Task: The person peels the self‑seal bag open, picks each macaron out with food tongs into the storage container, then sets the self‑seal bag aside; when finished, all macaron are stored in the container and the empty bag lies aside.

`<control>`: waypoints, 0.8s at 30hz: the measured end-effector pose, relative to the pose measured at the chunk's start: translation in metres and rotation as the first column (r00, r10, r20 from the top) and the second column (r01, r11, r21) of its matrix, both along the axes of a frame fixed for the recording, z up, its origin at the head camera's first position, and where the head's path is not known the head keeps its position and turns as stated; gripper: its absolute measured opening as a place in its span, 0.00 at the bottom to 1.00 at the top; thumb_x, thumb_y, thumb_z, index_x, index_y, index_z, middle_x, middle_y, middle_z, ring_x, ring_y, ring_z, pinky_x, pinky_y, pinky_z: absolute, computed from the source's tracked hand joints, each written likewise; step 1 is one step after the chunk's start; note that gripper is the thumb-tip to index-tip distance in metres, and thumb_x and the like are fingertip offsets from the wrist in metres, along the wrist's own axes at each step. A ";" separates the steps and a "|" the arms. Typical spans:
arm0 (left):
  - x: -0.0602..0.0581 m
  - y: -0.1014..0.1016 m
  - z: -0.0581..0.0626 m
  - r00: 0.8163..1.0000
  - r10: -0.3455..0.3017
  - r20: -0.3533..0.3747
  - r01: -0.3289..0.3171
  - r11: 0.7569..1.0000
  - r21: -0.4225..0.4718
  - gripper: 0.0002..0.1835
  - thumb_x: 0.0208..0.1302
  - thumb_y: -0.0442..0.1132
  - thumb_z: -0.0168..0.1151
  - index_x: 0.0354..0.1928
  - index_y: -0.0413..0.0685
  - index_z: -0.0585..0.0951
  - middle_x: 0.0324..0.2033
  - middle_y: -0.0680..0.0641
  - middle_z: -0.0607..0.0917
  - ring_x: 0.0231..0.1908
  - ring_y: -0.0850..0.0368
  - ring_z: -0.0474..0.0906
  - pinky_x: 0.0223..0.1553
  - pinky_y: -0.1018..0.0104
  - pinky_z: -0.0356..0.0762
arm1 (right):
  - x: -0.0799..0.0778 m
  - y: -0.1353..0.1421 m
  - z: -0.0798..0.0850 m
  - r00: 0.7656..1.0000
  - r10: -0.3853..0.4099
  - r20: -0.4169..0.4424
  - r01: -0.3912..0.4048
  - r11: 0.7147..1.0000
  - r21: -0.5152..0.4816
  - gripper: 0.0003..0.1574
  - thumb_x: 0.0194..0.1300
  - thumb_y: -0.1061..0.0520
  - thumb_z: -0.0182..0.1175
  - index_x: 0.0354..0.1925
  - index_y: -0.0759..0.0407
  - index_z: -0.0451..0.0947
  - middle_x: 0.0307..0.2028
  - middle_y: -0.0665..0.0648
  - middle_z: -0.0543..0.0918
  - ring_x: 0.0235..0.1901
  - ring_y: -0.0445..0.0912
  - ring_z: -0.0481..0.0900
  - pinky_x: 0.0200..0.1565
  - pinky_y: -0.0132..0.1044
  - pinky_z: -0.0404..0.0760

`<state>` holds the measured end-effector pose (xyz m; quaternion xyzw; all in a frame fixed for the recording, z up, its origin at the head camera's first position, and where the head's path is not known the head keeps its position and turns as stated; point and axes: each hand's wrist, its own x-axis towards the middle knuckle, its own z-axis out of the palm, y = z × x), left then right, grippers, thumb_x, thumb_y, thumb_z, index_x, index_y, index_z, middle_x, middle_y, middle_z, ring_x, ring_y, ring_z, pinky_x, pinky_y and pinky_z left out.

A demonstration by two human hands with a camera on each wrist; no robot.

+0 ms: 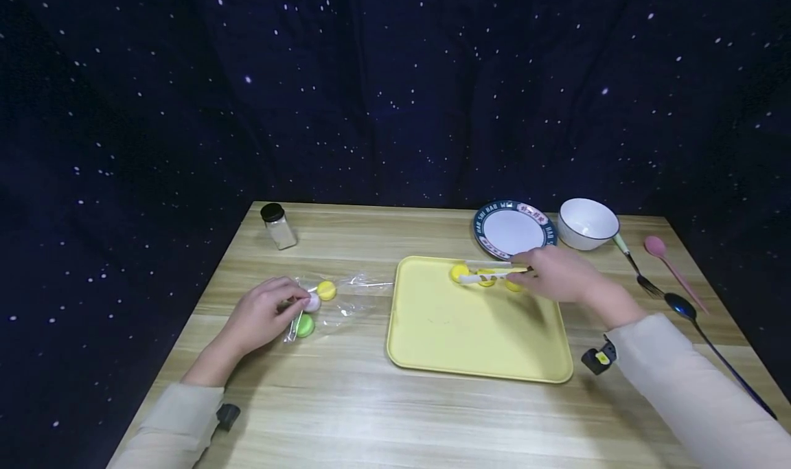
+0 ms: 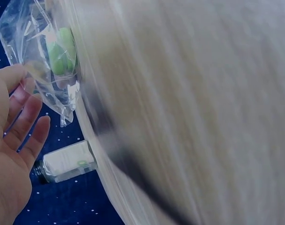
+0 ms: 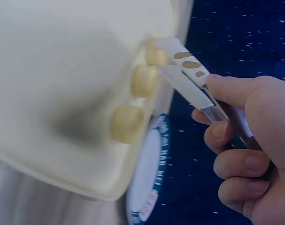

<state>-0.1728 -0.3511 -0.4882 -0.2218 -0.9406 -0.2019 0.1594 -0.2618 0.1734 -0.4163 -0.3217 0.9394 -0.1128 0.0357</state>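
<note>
A clear plastic bag lies on the table with a yellow macaron, a pale lilac one and a green macaron in it. My left hand pinches the bag's edge beside the lilac macaron. In my right hand I grip a pair of tongs with white, brown-spotted tips. Three yellow macarons stand in a row along the far edge of the yellow tray. The tongs' tips are at the leftmost one; whether they squeeze it I cannot tell.
A black-lidded jar stands at the back left. Behind the tray are a blue-rimmed plate and a white bowl. To the right lie a fork, a pink spoon and a dark long-handled spoon.
</note>
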 end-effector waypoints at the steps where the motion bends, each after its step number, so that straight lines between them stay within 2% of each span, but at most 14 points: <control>1: 0.000 0.000 0.000 1.000 0.000 0.000 0.000 1.000 -0.001 0.05 0.60 0.45 0.68 0.37 0.60 0.85 0.37 0.65 0.79 0.40 0.68 0.74 0.43 0.61 0.76 | 0.001 0.000 0.004 1.000 -0.005 0.005 0.005 1.000 -0.006 0.26 0.66 0.42 0.58 0.52 0.60 0.80 0.45 0.55 0.84 0.37 0.46 0.82 0.42 0.49 0.80; 3: 0.000 0.000 0.000 1.000 0.000 0.002 0.000 1.000 0.001 0.04 0.60 0.45 0.68 0.38 0.60 0.85 0.37 0.65 0.79 0.40 0.68 0.74 0.43 0.61 0.76 | 0.002 -0.002 0.010 1.000 -0.008 -0.010 0.008 1.000 -0.011 0.27 0.66 0.42 0.58 0.52 0.60 0.80 0.46 0.56 0.84 0.43 0.49 0.82 0.46 0.51 0.79; 8: 0.001 -0.001 0.001 1.000 0.002 0.003 -0.002 1.000 0.003 0.05 0.60 0.45 0.68 0.38 0.60 0.85 0.37 0.66 0.79 0.40 0.68 0.74 0.43 0.61 0.76 | 0.005 -0.014 0.010 0.997 0.034 -0.076 -0.039 0.997 -0.068 0.25 0.67 0.41 0.58 0.52 0.55 0.81 0.44 0.54 0.85 0.41 0.46 0.82 0.42 0.48 0.80; 13: 0.001 -0.001 0.002 1.000 -0.005 -0.009 0.005 1.000 0.007 0.05 0.59 0.44 0.68 0.38 0.59 0.85 0.37 0.65 0.79 0.40 0.67 0.75 0.42 0.61 0.76 | 0.011 -0.045 -0.007 0.983 0.116 -0.144 -0.137 0.980 -0.146 0.21 0.66 0.42 0.58 0.50 0.50 0.83 0.40 0.48 0.85 0.34 0.42 0.81 0.36 0.44 0.80; 17: 0.001 -0.001 0.001 1.000 -0.016 -0.019 0.017 1.000 0.016 0.05 0.60 0.44 0.68 0.38 0.57 0.85 0.38 0.64 0.80 0.40 0.67 0.75 0.42 0.61 0.76 | 0.014 -0.077 -0.022 0.972 0.162 -0.172 -0.193 0.965 -0.181 0.18 0.66 0.43 0.59 0.49 0.48 0.84 0.34 0.44 0.83 0.26 0.38 0.75 0.28 0.37 0.76; 24: 0.001 -0.001 0.001 0.999 -0.019 -0.026 0.019 1.000 0.006 0.05 0.60 0.45 0.67 0.38 0.60 0.84 0.38 0.65 0.80 0.40 0.68 0.75 0.43 0.62 0.76 | 0.016 -0.129 -0.039 0.968 0.196 -0.159 -0.223 0.958 -0.178 0.16 0.66 0.45 0.60 0.49 0.46 0.83 0.29 0.41 0.80 0.23 0.37 0.71 0.24 0.35 0.71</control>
